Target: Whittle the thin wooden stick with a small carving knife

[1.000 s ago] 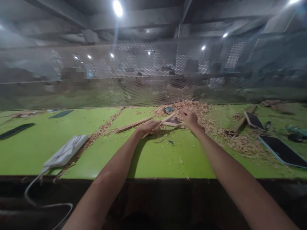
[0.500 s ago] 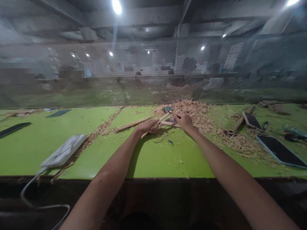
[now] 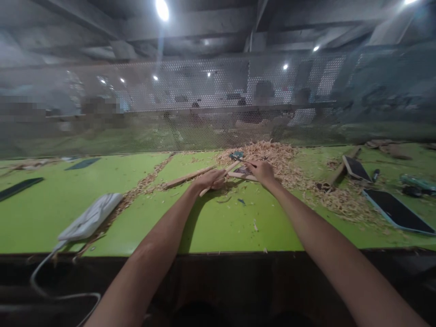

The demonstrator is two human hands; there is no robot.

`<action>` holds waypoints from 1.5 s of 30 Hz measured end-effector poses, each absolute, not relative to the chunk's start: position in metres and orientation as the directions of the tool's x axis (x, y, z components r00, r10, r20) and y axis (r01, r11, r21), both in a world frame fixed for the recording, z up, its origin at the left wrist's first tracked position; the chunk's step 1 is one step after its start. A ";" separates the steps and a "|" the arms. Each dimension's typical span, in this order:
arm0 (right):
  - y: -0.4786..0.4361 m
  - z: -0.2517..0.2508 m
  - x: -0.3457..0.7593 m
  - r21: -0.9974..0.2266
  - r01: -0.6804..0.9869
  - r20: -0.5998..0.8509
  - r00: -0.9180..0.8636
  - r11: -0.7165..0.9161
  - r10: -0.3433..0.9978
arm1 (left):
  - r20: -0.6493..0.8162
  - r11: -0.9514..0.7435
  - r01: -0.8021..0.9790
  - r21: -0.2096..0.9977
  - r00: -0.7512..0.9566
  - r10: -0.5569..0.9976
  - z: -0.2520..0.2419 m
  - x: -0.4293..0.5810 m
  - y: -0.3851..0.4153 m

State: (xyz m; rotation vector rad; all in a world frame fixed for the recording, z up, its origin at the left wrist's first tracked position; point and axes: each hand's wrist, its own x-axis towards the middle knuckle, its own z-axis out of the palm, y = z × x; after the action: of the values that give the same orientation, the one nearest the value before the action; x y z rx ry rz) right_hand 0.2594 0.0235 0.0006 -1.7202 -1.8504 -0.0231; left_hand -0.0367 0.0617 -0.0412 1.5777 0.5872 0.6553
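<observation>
On the green bench top (image 3: 218,218) my left hand (image 3: 209,179) is closed round a thin wooden stick (image 3: 227,170) that slants up to the right. My right hand (image 3: 261,171) is closed on a small thin tool whose tip points left at the stick's far end; I cannot name it. Under the hands lies another flat wooden strip (image 3: 243,176). A longer wooden stick (image 3: 185,177) lies just left of my left hand. A heap of wood shavings (image 3: 275,156) sits behind my right hand.
A white adapter with its cable (image 3: 89,217) lies at the left near the front edge. Dark flat slabs (image 3: 395,211) and a phone-like slab (image 3: 354,167) lie at the right. A trail of shavings (image 3: 143,184) crosses the bench. A wire mesh screen (image 3: 204,100) stands behind, people beyond it.
My right hand has drawn back left along the stick, from its far tip toward my left hand. My left hand keeps its grip in place.
</observation>
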 end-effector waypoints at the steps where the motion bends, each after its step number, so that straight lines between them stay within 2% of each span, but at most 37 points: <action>1: 0.025 0.000 0.262 -0.385 0.910 0.436 0.031 0.156 0.900 | 0.069 -0.108 0.010 0.994 0.707 0.704 -0.041 -0.037 0.062; 14: 0.032 -0.005 0.275 -0.411 0.893 0.466 0.033 0.184 0.884 | 0.038 -0.129 0.084 0.988 0.678 0.734 -0.035 -0.036 0.057; 21: 0.037 0.002 0.305 -0.532 0.838 0.503 0.199 0.120 0.841 | 0.061 -0.152 0.053 0.987 0.755 0.653 -0.033 -0.038 0.049; 25: 0.037 0.008 0.297 -0.539 0.826 0.503 0.157 0.166 0.850 | 0.037 -0.115 0.057 0.992 0.733 0.679 -0.032 -0.034 0.051; 31: 0.034 0.010 0.281 -0.537 0.823 0.492 0.129 0.184 0.861 | 0.084 -0.049 -0.071 0.996 0.682 0.727 -0.032 -0.033 0.053; 36: 0.025 0.009 0.267 -0.505 0.835 0.449 0.037 0.219 0.893 | 0.045 -0.029 -0.036 0.999 0.608 0.792 -0.032 -0.030 0.051; 41: 0.020 0.007 0.251 -0.461 0.831 0.451 -0.083 0.312 0.889 | 0.107 -0.089 -0.062 0.994 0.674 0.731 -0.036 -0.030 0.054; 45: 0.019 0.004 0.244 -0.414 0.849 0.442 -0.127 0.327 0.888 | 0.099 -0.075 -0.066 0.995 0.694 0.713 -0.037 -0.033 0.055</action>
State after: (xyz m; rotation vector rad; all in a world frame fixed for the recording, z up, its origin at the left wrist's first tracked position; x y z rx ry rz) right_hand 0.2437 0.0186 0.0035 -1.5234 -1.9730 0.0794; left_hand -0.0325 0.0547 -0.0366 1.5220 0.5550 0.7000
